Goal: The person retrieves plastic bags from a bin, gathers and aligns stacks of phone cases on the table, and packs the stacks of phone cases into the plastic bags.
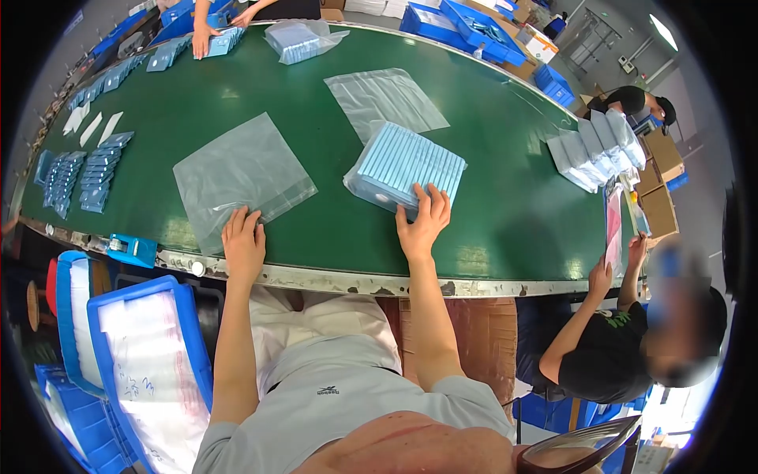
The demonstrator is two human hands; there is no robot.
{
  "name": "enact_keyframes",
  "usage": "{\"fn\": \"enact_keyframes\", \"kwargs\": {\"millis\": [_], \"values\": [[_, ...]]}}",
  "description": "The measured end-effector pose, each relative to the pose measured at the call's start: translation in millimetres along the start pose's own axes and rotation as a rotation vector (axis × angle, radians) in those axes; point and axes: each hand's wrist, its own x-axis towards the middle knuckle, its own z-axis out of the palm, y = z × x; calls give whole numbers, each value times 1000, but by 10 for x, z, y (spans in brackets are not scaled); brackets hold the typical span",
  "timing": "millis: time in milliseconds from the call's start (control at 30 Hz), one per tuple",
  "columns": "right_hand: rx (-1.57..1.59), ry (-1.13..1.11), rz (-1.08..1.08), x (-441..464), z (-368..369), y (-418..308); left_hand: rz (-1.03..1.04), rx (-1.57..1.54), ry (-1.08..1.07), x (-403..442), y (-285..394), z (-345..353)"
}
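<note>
My left hand lies on the near edge of a clear, flat plastic bag, fingers stretched out over the film. On the right, my right hand grips the near side of a stack of light-blue flat packs, its fingers over the top edge and its thumb lower on the front. Clear film wraps at least part of this stack. Behind it, another flat clear plastic bag reaches under or against the stack's far side; the exact contact is hidden.
Rows of blue packs lie at left on the green table. A tape dispenser sits at the near edge. White wrapped bundles stand at right, near a seated person. Another person's hands handle packs across the table.
</note>
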Motion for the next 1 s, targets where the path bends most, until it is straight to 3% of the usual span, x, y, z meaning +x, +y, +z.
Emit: {"fn": "enact_keyframes", "kwargs": {"millis": [1000], "values": [[-47, -17, 33, 1, -20, -23, -18, 15, 94, -10, -23, -1]]}}
